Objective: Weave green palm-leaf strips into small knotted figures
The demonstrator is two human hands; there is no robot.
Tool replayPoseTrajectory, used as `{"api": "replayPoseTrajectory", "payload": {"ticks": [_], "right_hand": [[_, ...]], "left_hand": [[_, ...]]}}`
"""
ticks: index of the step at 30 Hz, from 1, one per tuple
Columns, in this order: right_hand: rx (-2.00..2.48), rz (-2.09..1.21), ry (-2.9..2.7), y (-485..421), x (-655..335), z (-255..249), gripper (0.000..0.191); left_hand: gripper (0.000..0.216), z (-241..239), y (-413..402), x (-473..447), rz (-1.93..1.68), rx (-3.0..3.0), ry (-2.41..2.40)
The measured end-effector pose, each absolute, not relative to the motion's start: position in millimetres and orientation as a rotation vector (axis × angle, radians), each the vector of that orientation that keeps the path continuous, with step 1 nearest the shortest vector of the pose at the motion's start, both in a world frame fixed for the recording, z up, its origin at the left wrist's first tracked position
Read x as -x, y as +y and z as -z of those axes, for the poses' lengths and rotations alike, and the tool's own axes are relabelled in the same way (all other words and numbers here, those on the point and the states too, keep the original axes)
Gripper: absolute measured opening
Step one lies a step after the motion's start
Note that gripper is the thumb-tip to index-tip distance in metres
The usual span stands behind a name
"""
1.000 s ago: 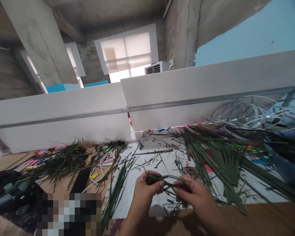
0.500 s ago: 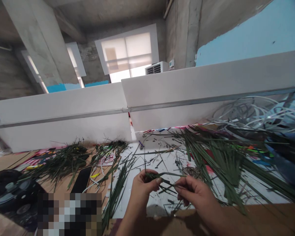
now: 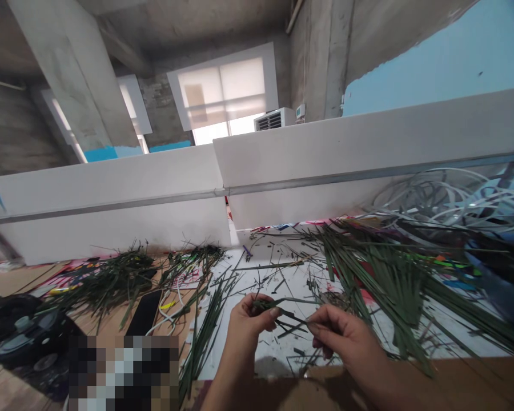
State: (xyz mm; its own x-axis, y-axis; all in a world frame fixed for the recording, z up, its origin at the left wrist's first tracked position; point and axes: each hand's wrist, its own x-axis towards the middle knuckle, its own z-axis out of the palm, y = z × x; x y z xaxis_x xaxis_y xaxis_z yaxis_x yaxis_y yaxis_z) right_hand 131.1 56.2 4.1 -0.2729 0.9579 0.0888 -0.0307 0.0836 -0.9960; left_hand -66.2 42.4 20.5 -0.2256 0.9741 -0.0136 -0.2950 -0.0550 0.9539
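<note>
Holding slender, dark-green leaf strips (image 3: 288, 313) above the littered white tabletop (image 3: 218, 349), the left hand (image 3: 249, 321) clasps their bunched end under its thumb; the right hand (image 3: 337, 331) pinches a strip's tip, thumb against forefinger. Control probably favours a firm left clasp and light, even tension. Forearms converge from below.

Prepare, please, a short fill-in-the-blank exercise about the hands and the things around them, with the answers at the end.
1. The left hand holds green leaf strips between its fingers and its ____.
2. A fan-shaped leaf lies farther to the ____ than the right hand.
3. The black smartphone lies to the ____ of the left hand.
4. The painted wall at upper right is light ____.

Missing words: thumb; right; left; blue.
</note>
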Motion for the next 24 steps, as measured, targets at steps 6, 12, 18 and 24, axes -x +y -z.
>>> {"api": "replayPoseTrajectory", "payload": {"ticks": [6,12,18,24], "right_hand": [[0.958,-1.384,-1.465,61,-134,-7,0.029],[0.888,-1.343,-1.444,61,-141,-18,0.031],[0.803,-1.138,-1.612,48,-128,-19,0.023],[0.797,-1.052,-1.602,43,-126,-27,0.013]], "left_hand": [[0.035,-30,36,67,-1.483,-0.982,1.082],[0.032,-37,26,64,-1.254,-1.079,1.035],[0.070,-46,14,49,-1.060,-1.034,0.928],[0.074,-56,8,32,-0.954,-1.017,0.792]]}}
